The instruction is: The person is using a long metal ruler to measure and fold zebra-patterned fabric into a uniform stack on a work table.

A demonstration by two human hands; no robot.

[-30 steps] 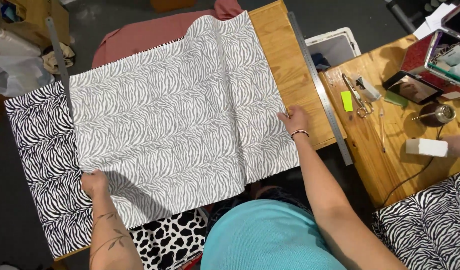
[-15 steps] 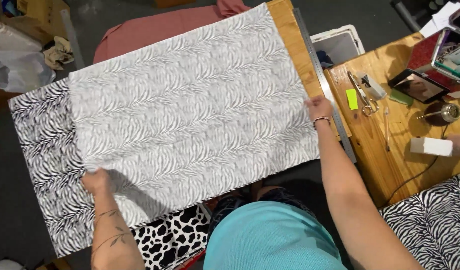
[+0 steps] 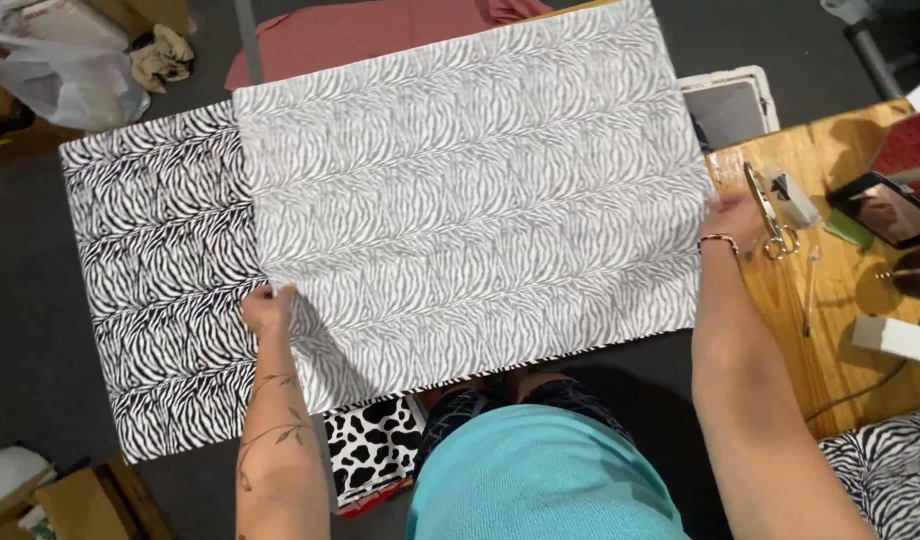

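The left hand (image 3: pixel 268 306) and right hand (image 3: pixel 732 215) each pinch an edge of the zebra-print fabric (image 3: pixel 470 200), spread flat beside scissors (image 3: pixel 770 215).

A large rectangular sheet of zebra-striped fabric (image 3: pixel 460 200) is lying spread out flat, long axis running left to right and tilted slightly, its right end higher in the view. Most of it is showing the paler grey reverse face, folded over the bolder black-and-white printed face, which is lying exposed as a strip (image 3: pixel 160 280) along the left end and as a thin dark edge along the near side. The left hand (image 3: pixel 268 306) is pinching the folded layer's near left corner; the right hand (image 3: pixel 735 215) is gripping its right edge.
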